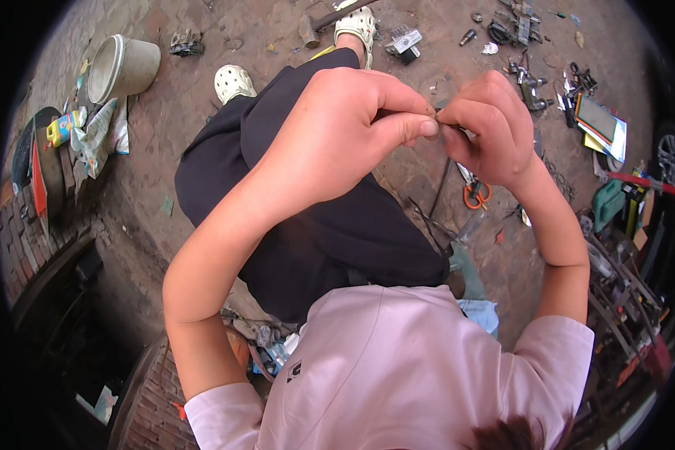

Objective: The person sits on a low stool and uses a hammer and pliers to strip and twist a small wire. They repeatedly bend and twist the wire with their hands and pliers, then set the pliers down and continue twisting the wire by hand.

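Observation:
My left hand (336, 131) is closed in a pinch, thumb against the bent forefinger. Facing it, my right hand (495, 127) pinches too, its fingers curled. The fingertips of both hands nearly meet above the ground. Something small and dark shows between them, too little of it to name. Just below the right fingers a thin black cable (441, 189) runs down toward my lap; whether its upper end is in my fingers I cannot tell. Scissors with orange handles (478, 196) lie on the ground beneath my right hand.
A hammer (309, 33) lies by my foot. Metal parts (529, 86) are scattered at the far right, near a flat orange-framed panel (597, 118). A whitish bucket (131, 66) and a yellow bottle (61, 129) stand left. A green case (609, 202) and metal frames sit right.

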{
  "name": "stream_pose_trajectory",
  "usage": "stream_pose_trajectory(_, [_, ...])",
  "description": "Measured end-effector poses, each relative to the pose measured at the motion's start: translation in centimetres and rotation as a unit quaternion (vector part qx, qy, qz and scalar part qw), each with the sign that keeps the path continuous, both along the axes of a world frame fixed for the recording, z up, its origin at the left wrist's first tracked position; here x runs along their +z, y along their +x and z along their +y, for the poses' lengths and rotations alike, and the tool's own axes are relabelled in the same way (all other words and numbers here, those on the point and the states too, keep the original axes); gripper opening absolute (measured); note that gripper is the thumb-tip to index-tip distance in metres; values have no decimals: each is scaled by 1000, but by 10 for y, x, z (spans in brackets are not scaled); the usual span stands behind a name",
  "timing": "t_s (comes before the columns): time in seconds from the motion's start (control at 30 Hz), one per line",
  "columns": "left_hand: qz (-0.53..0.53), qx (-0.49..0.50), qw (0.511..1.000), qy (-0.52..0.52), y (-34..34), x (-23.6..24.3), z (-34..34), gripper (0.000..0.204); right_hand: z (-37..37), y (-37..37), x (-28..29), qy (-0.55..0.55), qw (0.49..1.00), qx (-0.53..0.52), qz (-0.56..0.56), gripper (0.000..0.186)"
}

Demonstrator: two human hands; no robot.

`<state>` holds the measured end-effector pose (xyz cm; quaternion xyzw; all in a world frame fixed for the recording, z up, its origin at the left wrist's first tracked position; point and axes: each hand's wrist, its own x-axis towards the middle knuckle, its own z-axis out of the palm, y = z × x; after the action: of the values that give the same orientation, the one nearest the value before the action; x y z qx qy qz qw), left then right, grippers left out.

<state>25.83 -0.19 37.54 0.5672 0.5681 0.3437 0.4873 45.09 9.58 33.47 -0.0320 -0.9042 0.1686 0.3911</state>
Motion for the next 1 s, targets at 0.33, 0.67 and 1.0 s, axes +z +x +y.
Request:
stream_pose_trajectory(0.33, [72, 87, 987, 118, 13, -6, -13, 8, -29, -3, -1, -149, 984, -94, -36, 27])
stream_pose_trajectory(0.67, [264, 118, 890, 354, 18, -19, -18, 11, -52, -7, 14, -373, 902, -198, -94, 9])
stream_pose_trajectory(1.0, [229, -15, 920, 319, -6, -20, -14, 35, -46, -3, 3, -735, 676, -31, -41, 16])
